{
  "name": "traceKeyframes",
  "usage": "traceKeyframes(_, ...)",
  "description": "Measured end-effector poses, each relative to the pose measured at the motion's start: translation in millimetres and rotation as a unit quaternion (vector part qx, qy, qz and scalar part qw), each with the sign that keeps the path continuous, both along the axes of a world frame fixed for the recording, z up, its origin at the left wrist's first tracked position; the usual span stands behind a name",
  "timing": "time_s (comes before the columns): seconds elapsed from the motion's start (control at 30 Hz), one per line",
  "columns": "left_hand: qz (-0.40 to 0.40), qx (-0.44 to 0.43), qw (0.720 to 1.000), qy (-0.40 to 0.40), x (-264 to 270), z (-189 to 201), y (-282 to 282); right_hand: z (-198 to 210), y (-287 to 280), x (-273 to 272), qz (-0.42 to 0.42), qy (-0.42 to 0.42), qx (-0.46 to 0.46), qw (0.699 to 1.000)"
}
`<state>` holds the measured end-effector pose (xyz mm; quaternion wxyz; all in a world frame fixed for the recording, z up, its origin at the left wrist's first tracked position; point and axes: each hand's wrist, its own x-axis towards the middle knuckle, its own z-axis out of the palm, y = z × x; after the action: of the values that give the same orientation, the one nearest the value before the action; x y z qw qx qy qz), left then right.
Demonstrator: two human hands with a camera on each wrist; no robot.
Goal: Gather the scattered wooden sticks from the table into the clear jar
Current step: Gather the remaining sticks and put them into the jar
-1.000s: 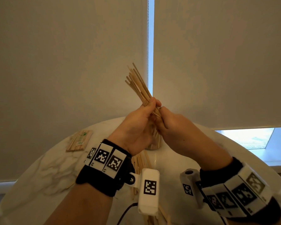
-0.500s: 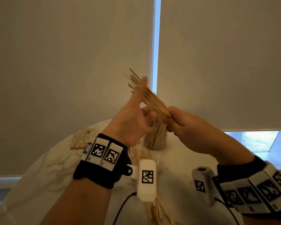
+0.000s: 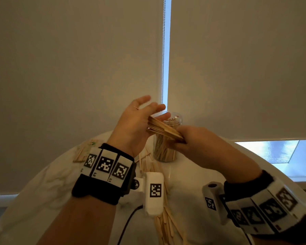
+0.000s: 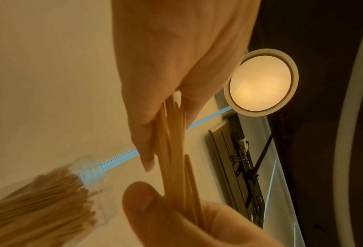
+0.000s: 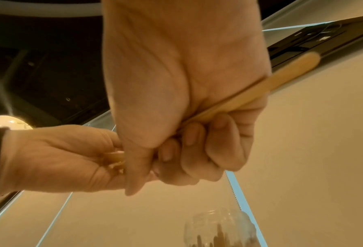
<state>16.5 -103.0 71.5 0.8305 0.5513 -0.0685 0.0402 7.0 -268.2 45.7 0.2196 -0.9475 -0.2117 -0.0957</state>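
Head view, left to right:
packet: wrapped pack of sticks (image 3: 83, 152) at far left of the table (image 3: 42, 188), not in play.
left hand (image 3: 136, 124): fingers now splayed straight, palm flat against the free ends of the bundle. 1 s ago it was wrapped round the sticks; it has let go and only squares the ends.
bundle (image 3: 163, 129): was upright and fanned, now tipped near level and tighter, held in front of the jar's upper half.
jar (image 3: 166, 147): clear, upright on the far side of the table, already well filled.
right hand (image 3: 191, 140): fingers curled round the bundle's right end; sole grip now.
loose sticks (image 3: 164, 225): more on the near table under my wrists.
meaning: bundle looks aligned; next I'd judge tip and drop into the jar. More rounds left.
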Motion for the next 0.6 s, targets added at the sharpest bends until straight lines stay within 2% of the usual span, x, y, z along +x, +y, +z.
traceKeyframes(0.13, 0.078, -0.051, 0.995, -0.031, 0, 3, 4, 5, -7, 4, -0.010, -0.013, -0.032, 0.999)
traceKeyframes(0.27, 0.143, -0.051, 0.988, 0.015, 2, 5, 17, 8, -17, 3, -0.017, -0.017, -0.069, 0.997)
traceKeyframes(0.33, 0.097, 0.011, 0.994, 0.058, 3, 3, 17, 8, -16, 3, -0.008, -0.021, -0.079, 0.997)
traceKeyframes(0.43, -0.054, 0.069, 0.992, 0.086, -4, 0, 0, 2, -8, 4, -0.021, -0.065, -0.106, 0.992)
traceKeyframes(0.47, -0.074, 0.080, 0.991, 0.080, -6, -1, -6, 0, -7, 4, -0.034, -0.082, -0.112, 0.990)
traceKeyframes(0.6, -0.055, 0.203, 0.976, 0.052, -10, -2, -14, 3, -15, 6, -0.068, -0.087, -0.115, 0.987)
